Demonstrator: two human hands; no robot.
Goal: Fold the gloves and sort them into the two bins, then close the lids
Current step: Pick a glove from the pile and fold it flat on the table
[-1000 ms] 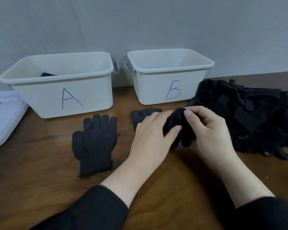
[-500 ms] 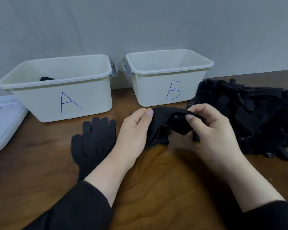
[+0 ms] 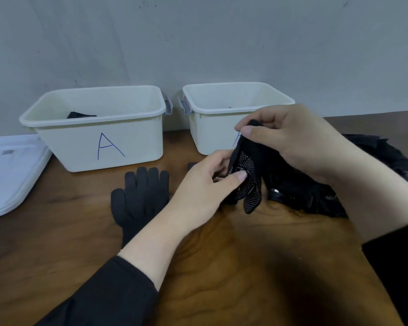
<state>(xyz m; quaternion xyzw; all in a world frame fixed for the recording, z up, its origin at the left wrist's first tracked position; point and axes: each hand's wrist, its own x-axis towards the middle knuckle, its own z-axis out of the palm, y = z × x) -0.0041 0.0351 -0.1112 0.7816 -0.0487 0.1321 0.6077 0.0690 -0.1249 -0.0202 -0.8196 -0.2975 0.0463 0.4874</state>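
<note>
1. The dotted glove [image 3: 249,182] hangs above the worktop [image 3: 222,267] before bin B [image 3: 212,132], long way up and down, fingers pointing down.
2. The right hand [image 3: 299,140] pinches its top; the left hand [image 3: 205,184] pinches its middle.
3. The right hand hides most of bin B's letter.
4. The plain glove [image 3: 140,196] lies flat, fingers toward bin A [image 3: 99,137].

Both bins stand open-topped against the wall, so each can be entered from above. Bin A [image 3: 97,137] already has a dark item in its back left corner. Bin B [image 3: 212,128] is partly screened by the right hand [image 3: 299,140] and the dotted glove [image 3: 247,180] it holds. A flat glove [image 3: 141,198] lies before bin A. The lid [image 3: 12,175] takes the bench's [image 3: 57,243] left edge; the glove pile [image 3: 375,175] crowds the right. The near bench is bare wood.
</note>
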